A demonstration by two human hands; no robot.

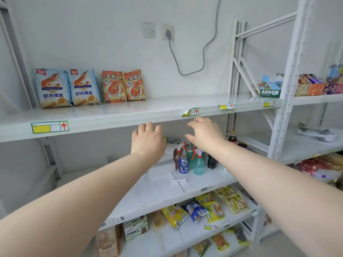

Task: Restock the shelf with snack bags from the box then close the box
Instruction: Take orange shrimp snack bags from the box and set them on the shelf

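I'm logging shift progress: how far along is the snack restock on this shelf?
Done: two blue shrimp chip bags and two orange shrimp bags stand on the top shelf. In hand: nothing; the left hand and right hand are open and empty below its edge. Left: the box is out of view, so closing it can't be confirmed.

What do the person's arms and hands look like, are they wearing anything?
Both arms are bare up to the picture's edge: no sleeves show. The left hand and right hand wear no gloves, and no rings, watch or bracelets can be seen.
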